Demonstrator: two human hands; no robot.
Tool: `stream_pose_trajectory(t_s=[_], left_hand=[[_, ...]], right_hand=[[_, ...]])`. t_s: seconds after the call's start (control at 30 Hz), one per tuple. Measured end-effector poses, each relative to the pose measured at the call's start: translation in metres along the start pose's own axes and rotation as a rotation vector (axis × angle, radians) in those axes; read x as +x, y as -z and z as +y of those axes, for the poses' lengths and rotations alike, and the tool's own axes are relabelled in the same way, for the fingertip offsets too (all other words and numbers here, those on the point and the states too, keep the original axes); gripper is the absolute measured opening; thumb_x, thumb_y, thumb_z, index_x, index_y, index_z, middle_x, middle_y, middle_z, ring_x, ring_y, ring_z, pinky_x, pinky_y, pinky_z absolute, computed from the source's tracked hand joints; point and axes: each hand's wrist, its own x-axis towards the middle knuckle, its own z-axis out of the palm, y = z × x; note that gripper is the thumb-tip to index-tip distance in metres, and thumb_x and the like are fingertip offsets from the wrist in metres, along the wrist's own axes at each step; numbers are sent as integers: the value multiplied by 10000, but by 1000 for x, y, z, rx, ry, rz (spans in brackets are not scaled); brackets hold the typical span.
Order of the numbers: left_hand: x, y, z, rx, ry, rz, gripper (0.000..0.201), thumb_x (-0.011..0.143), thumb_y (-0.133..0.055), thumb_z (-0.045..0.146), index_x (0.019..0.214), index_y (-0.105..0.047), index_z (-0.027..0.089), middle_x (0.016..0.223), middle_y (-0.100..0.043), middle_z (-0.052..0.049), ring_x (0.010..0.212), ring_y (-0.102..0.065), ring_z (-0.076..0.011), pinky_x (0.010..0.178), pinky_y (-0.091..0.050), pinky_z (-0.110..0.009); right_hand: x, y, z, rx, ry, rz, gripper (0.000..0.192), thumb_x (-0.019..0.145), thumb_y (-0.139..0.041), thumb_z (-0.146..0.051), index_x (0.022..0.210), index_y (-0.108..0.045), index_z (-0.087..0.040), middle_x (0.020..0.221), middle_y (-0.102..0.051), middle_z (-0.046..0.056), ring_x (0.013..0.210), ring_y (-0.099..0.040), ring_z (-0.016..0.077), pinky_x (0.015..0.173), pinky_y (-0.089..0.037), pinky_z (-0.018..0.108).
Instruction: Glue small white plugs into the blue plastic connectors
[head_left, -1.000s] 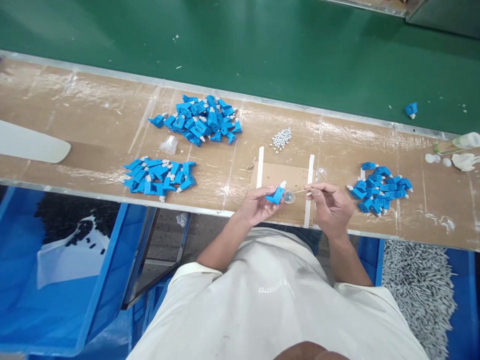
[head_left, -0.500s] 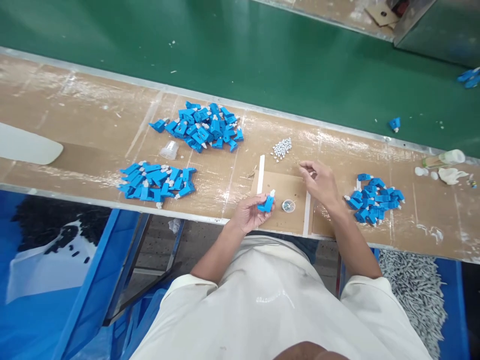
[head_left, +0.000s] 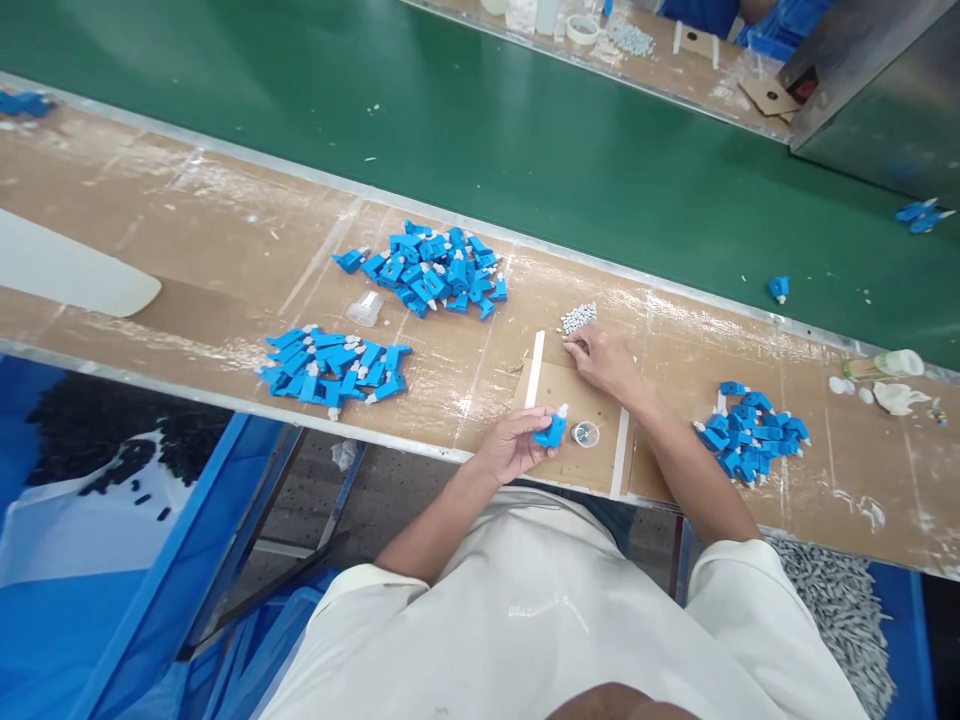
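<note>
A blue plastic part (head_left: 551, 430) with a white tip pointing up is held in my left hand (head_left: 514, 446), its fingers closed round it. Just right of it stands a small clear round cup (head_left: 585, 434) on a cardboard sheet (head_left: 574, 390) edged with white tape. My right hand (head_left: 604, 358) reaches to the near edge of a little heap of small grey pieces (head_left: 580, 318). Its thumb and fingertips are pinched together there; whether a piece is between them is too small to tell.
Heaps of blue parts lie at the back (head_left: 442, 268), at the front left (head_left: 334, 368) and at the right (head_left: 754, 432). A clear plastic cup (head_left: 365, 308) lies between the left heaps. Beyond the bench runs a green belt (head_left: 465, 150). A bottle (head_left: 885, 365) lies far right.
My right hand has moved left and its fingers now reach the heap of small grey pieces. My left hand still holds the blue plastic part. The camera view has shifted slightly.
</note>
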Motion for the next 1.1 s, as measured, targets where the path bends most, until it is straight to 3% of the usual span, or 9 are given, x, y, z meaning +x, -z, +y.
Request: stream_pose_trajectory(t_s=[0.1, 0.2, 0.33, 0.43, 0.53, 0.77, 0.97, 1.1], left_hand=[[0, 1, -3, -6, -2, 5, 289, 624, -858, 207, 834, -683, 113, 685, -600, -13, 565, -552, -86, 507, -496, -195], [1, 2, -4, -23, -2, 19, 272, 648, -839, 182, 857, -679, 113, 694, -614, -18, 566, -571, -89, 496, -494, -188], [1, -1, 0, -54, 33, 38, 219, 701, -779, 120, 885, -663, 100, 738, -648, -42, 589, -612, -97, 489, -498, -173], [-2, -9, 8, -60, 33, 25, 159, 730, -730, 99, 871, -655, 94, 732, -651, -51, 580, -606, -95, 476, -492, -165], [-5, -20, 18, -48, -25, -38, 142, 735, -713, 110, 865, -657, 105, 743, -648, -50, 610, -611, -103, 471, -484, -157], [-7, -41, 30, 38, -76, -145, 145, 769, -671, 137, 910, -640, 119, 761, -641, -54, 630, -614, -115, 500, -509, -176], [-5, -46, 27, 7, -33, -98, 104, 785, -622, 112, 888, -638, 121, 737, -644, -51, 631, -626, -112, 497, -518, -162], [-4, -42, 25, 1, -33, -35, 67, 790, -640, 124, 856, -647, 114, 732, -657, -57, 616, -616, -105, 496, -516, -160]], right_hand=[[-1, 7, -7, -65, -28, -66, 122, 930, -575, -160, 859, -672, -181, 989, -710, 133, 898, -646, 256, 816, -500, 375], [-8, 16, -13, 11, -54, -47, 121, 918, -560, -130, 838, -642, -171, 947, -711, 125, 871, -656, 236, 819, -511, 369], [-27, 30, -13, 503, -188, -4, 63, 870, -623, -215, 816, -626, -182, 778, -702, 35, 684, -667, 171, 696, -546, 326], [-47, 41, -16, 929, -203, -25, 227, 786, -760, -368, 883, -678, -180, 752, -705, 13, 648, -682, 154, 638, -577, 302], [-69, 51, -24, 1138, -180, -10, 351, 723, -851, -454, 906, -732, -180, 760, -720, 21, 661, -687, 143, 633, -596, 284], [-97, 60, -48, 1324, -223, 49, 336, 685, -908, -436, 842, -754, -181, 733, -707, 14, 598, -652, 114, 559, -570, 238], [-101, 57, -53, 1402, -288, 75, 331, 686, -889, -447, 859, -777, -189, 665, -667, -13, 543, -604, 87, 492, -521, 195], [-103, 56, -54, 1403, -315, 87, 359, 661, -913, -443, 872, -772, -189, 726, -719, 14, 606, -660, 114, 533, -558, 215]])
